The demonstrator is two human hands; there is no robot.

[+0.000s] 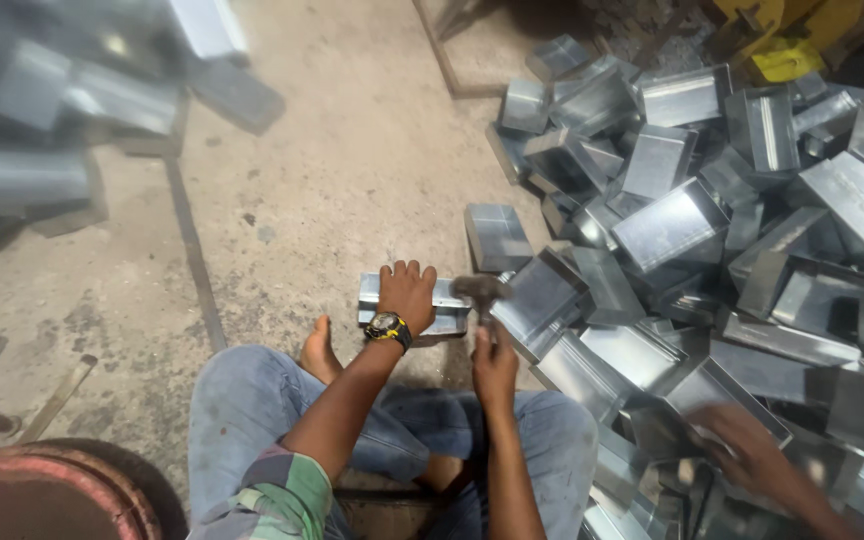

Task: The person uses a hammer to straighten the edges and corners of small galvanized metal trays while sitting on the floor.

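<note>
One metal box [449, 306] lies on the concrete floor [332, 170] before the knees, its long axis running left to right. The left hand [407, 292] presses flat on it, fingers spread. The right hand [494, 362] is closed around one hammer [481, 290], head up over the box's right end. Dozens of boxes form the pile [712, 230] at right, where a third hand [742, 445], someone else's, reaches in.

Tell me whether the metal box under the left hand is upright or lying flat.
Lying flat: the metal box rests lengthwise on the concrete floor, with the left hand pressing down on it.
</note>
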